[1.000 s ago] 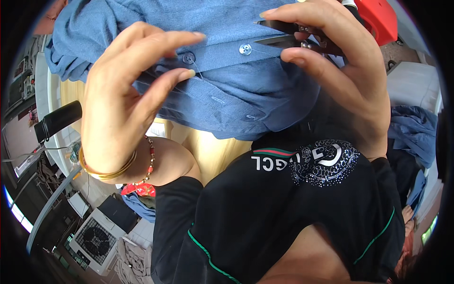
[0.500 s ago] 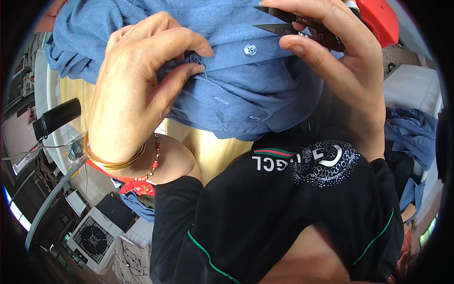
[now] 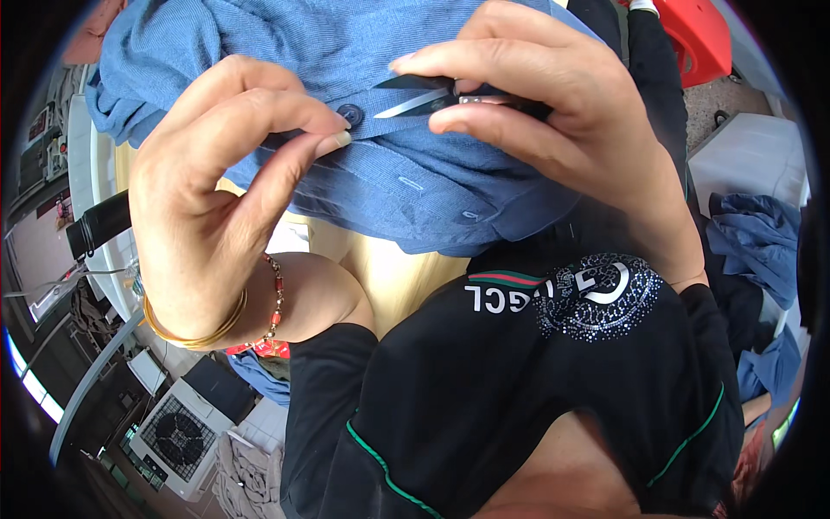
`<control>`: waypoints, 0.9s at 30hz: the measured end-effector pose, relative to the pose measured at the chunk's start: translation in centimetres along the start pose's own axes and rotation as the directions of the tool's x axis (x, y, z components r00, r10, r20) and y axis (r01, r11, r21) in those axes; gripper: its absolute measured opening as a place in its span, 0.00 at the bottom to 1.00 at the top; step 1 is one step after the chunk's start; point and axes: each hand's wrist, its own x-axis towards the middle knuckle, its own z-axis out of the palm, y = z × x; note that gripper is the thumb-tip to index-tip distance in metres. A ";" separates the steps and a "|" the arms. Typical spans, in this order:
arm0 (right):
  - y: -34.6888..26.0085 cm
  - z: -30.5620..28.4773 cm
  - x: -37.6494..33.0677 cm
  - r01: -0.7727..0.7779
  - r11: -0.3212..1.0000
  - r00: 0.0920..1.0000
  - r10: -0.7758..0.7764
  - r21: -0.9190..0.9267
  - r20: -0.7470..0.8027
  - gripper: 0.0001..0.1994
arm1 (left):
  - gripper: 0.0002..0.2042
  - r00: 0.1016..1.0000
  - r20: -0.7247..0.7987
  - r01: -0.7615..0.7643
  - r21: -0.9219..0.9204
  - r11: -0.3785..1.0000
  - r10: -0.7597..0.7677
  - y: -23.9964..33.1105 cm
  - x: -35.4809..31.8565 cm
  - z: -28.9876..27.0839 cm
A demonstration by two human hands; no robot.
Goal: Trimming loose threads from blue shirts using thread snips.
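Observation:
A blue knit garment [image 3: 285, 52] with a buttoned placket is spread over the wooden table before me. My left hand [image 3: 233, 164] pinches thumb and forefinger together just beside a dark blue button [image 3: 351, 113]. A fine thread showed at these fingertips half a second ago; now it is too thin to make out. In my right hand [image 3: 545, 95] is a pair of black thread snips [image 3: 424, 97], blades parted and tips pointing left at the button. Below the button, a stitched buttonhole [image 3: 411, 183] shows on the lower edge of the cloth.
A dark cylindrical object [image 3: 99, 225] stands off the table's left edge. To the right are a red plastic stool [image 3: 692, 39], a white surface [image 3: 748, 160] and more blue cloth [image 3: 756, 246]. A boxy fan unit [image 3: 177, 437] and grey cloth [image 3: 246, 471] are at lower left.
My right hand has brought the snips left and down, close to the button. The left hand has shifted slightly left and down, its pinch now tighter beside the button.

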 end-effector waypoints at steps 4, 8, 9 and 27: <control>5.1 2.2 2.8 0.686 0.412 0.500 -0.866 -0.600 -0.023 0.15 | 0.04 1.000 -0.010 -0.017 0.047 0.999 0.018 0.1 0.0 -0.3; 1.5 1.8 0.5 0.199 0.977 0.972 -0.207 -0.078 -0.115 0.15 | 0.04 0.999 -0.032 0.026 0.058 0.998 -0.024 0.1 -0.4 -0.4; 3.5 2.4 1.2 0.445 0.828 0.839 -0.519 -0.340 -0.165 0.15 | 0.04 0.999 -0.028 0.020 0.059 0.998 -0.018 0.2 -0.2 -0.4; 1.4 2.0 0.9 0.382 0.667 0.837 -0.543 -0.640 -0.067 0.11 | 0.03 0.997 -0.070 0.033 -0.017 0.999 -0.035 -0.2 0.5 -0.1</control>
